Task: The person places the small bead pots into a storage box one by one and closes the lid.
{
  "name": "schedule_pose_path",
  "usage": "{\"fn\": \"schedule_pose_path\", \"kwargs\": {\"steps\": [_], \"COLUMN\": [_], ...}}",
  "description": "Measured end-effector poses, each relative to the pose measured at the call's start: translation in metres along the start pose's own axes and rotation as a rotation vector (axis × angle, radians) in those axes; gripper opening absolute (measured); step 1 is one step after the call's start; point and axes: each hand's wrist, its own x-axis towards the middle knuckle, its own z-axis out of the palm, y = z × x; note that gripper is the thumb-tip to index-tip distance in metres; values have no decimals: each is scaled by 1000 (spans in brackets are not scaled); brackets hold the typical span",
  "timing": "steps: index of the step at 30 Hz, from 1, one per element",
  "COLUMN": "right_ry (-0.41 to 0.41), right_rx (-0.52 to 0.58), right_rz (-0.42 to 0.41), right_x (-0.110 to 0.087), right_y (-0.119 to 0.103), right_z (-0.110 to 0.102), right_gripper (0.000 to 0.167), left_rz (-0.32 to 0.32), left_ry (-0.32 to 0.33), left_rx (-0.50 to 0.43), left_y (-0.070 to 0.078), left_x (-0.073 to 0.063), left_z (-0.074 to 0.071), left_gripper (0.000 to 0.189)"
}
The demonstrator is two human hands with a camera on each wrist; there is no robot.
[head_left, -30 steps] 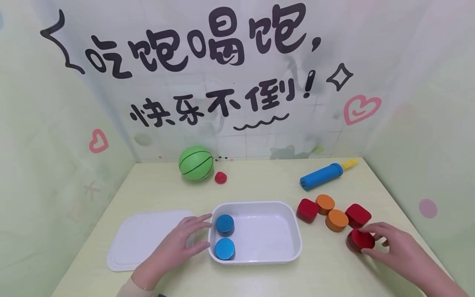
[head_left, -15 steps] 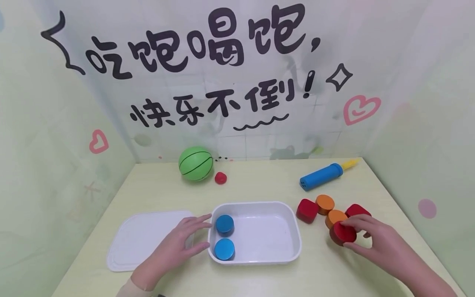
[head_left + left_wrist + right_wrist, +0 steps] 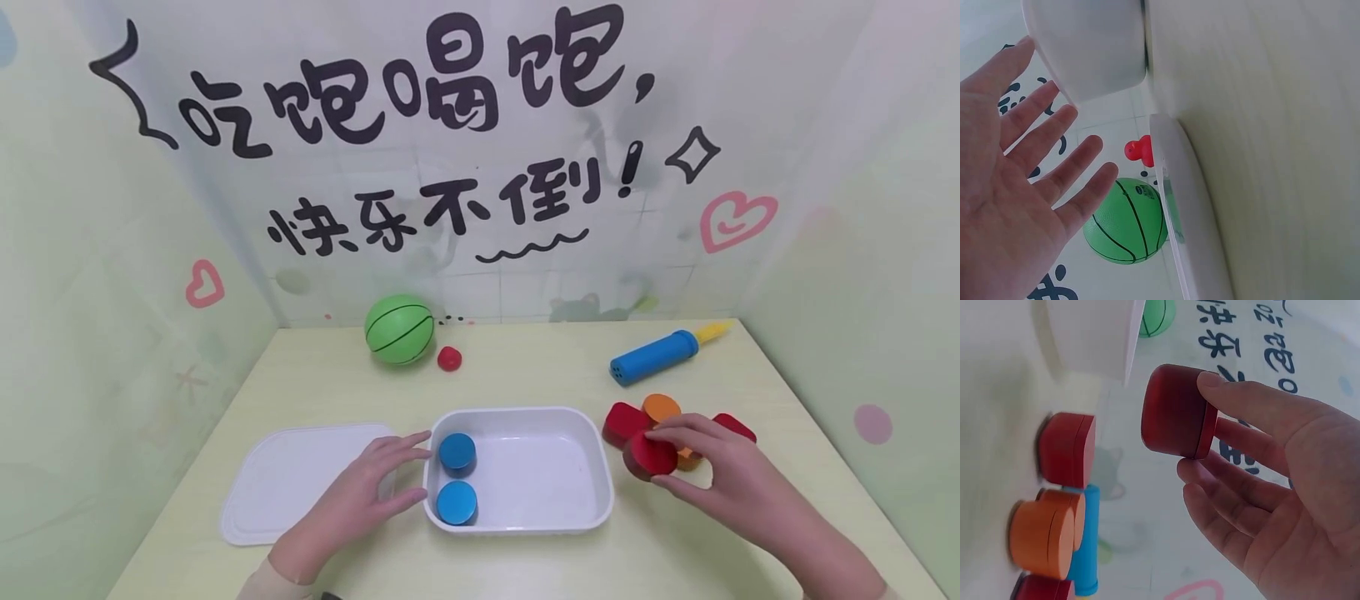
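My right hand point(image 3: 723, 471) pinches a small red lidded tin point(image 3: 1175, 411) between thumb and fingertips. In the right wrist view it is held up off the table, with its lid toward my palm. The head view has it just right of a white plastic box point(image 3: 536, 483). Two round blue tins point(image 3: 457, 502) stand inside the box along its left end. My left hand point(image 3: 363, 492) is spread at the box's left side, fingertips right at the rim; it holds nothing.
Behind the right hand stand orange tins point(image 3: 662, 409) and more red tins point(image 3: 622, 423). A blue pump point(image 3: 654, 357) lies farther back. A white lid point(image 3: 300, 483) lies at left. A green ball point(image 3: 400, 329) and a small red knob-like piece point(image 3: 449, 358) are near the wall.
My right hand has lifted the red tin from the right side and carried it left toward the box, passing in front of the orange tins. The left hand has stayed in place.
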Motion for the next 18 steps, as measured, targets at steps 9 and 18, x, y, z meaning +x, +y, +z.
{"fn": "schedule_pose_path", "kwargs": {"steps": [9, 18], "right_ry": [-69, -293], "right_rx": [64, 201], "right_rz": [-65, -2], "right_x": [24, 48], "right_y": [-24, -42], "right_z": [18, 55], "right_gripper": [55, 48], "left_rz": [7, 1], "left_ry": [0, -8], "left_rx": [-8, -21], "left_y": [1, 1], "left_x": [1, 2], "left_z": [0, 0], "left_gripper": [48, 48]}}
